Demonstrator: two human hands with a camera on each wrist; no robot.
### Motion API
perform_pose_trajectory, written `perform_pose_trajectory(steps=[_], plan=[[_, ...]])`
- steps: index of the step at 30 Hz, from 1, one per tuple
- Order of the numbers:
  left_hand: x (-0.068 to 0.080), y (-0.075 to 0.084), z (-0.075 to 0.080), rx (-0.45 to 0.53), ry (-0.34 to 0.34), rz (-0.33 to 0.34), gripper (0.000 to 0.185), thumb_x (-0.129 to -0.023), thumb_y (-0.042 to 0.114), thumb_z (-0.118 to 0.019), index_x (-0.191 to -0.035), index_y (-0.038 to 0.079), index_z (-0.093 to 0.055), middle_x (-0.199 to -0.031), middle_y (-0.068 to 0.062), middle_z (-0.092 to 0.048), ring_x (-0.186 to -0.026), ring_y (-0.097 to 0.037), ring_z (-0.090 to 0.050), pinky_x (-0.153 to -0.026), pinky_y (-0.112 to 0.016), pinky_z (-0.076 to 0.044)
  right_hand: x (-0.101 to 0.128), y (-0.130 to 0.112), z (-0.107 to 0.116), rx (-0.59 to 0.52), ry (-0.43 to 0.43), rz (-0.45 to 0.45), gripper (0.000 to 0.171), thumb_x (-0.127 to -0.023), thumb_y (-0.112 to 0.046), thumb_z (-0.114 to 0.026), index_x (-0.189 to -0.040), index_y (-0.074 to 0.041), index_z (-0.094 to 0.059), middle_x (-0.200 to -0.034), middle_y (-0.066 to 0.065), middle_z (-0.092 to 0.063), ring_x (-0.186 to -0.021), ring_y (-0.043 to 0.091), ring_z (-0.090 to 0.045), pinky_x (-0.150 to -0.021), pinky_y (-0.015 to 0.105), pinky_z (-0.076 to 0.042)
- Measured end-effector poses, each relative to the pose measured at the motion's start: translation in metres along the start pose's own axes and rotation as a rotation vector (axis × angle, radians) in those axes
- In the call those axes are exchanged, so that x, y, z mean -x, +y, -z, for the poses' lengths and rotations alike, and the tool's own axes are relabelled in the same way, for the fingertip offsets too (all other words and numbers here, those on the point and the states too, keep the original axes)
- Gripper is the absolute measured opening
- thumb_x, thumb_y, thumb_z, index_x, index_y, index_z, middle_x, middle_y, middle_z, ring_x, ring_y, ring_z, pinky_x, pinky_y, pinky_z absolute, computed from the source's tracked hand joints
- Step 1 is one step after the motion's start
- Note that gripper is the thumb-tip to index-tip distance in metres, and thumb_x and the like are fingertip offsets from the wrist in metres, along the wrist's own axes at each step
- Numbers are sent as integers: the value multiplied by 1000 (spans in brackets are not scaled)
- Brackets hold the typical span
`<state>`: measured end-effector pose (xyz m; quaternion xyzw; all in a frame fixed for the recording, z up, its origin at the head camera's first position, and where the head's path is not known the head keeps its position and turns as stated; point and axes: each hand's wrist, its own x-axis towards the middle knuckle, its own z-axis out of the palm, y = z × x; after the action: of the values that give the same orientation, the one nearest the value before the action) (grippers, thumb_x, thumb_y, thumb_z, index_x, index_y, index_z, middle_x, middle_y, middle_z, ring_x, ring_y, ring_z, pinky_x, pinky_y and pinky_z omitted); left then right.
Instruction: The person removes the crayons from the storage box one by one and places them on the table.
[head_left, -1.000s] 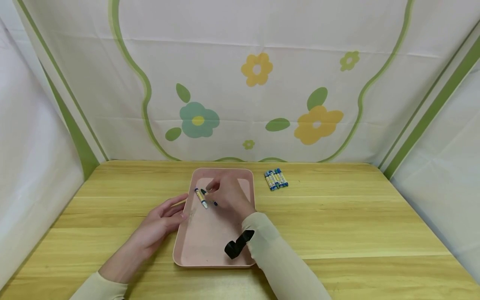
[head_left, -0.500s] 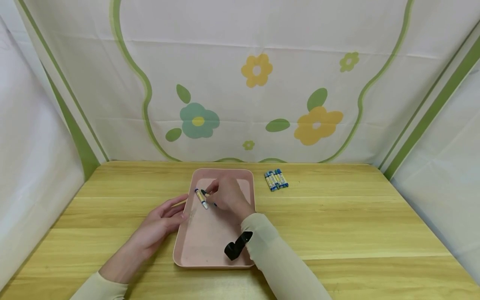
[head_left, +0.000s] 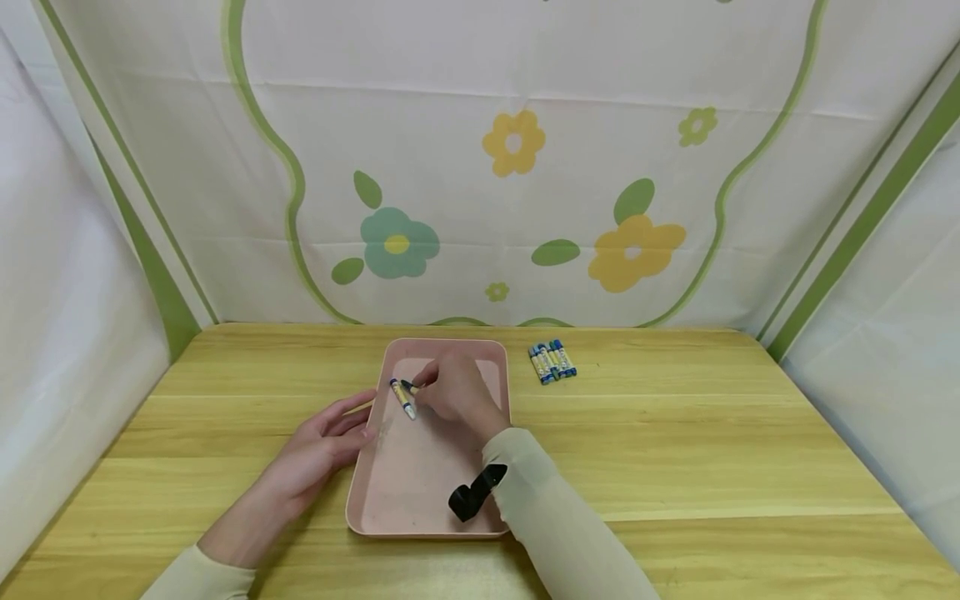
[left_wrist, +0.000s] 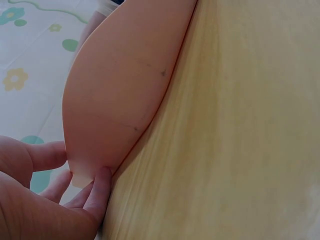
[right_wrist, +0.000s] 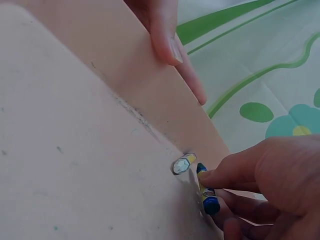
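Note:
My right hand (head_left: 459, 387) is over the far part of a pink tray (head_left: 420, 492), thumb and fingers pinching a dark green crayon (right_wrist: 207, 192) with a yellow wrapper and a blue end. Close beside it on the tray floor, by the left wall, lies a white crayon (right_wrist: 184, 164). My left hand (head_left: 318, 446) holds the tray's left side. In the right wrist view its thumb laps over the rim, while fingers (left_wrist: 101, 187) rest against the outer wall in the left wrist view. Part of the green crayon is hidden by the right hand in the head view.
Several crayons (head_left: 552, 362) lie side by side on the wooden table (head_left: 712, 450), right of the tray's far end. Behind the table hangs a white cloth (head_left: 450, 100) with printed flowers, and more cloth encloses both sides. A black strap with a small device (head_left: 472, 496) sits on the right sleeve.
The right hand has shifted slightly and now covers the green crayon's blue end in the head view, which showed a second ago. Left hand, tray and white crayon keep their places.

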<state>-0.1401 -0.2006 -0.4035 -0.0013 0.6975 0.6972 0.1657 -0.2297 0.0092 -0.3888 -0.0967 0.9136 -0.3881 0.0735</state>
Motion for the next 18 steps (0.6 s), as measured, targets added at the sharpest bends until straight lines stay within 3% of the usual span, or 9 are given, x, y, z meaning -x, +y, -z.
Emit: perform_pose_trajectory(steps=[7, 18], plan=[[0, 0, 0, -4, -2, 1, 66, -107, 12, -60, -166, 7, -31, -171, -24, -34, -147, -24, -49, -102, -19, -53, 3, 0, 2, -64, 8, 0, 12, -90, -8, -81, -98, -15, -85, -92, -4, -77, -76, 14, -63, -65, 23, -52], [-1, 0, 1, 20, -9, -11, 67, -107, 13, -62, -166, 7, -31, -170, -25, -35, -137, -15, -58, -102, -21, -54, 4, 0, 6, -94, -5, 4, 12, -90, -10, -81, -99, -17, -85, -89, -5, -74, -74, 14, -61, -64, 25, -51]])
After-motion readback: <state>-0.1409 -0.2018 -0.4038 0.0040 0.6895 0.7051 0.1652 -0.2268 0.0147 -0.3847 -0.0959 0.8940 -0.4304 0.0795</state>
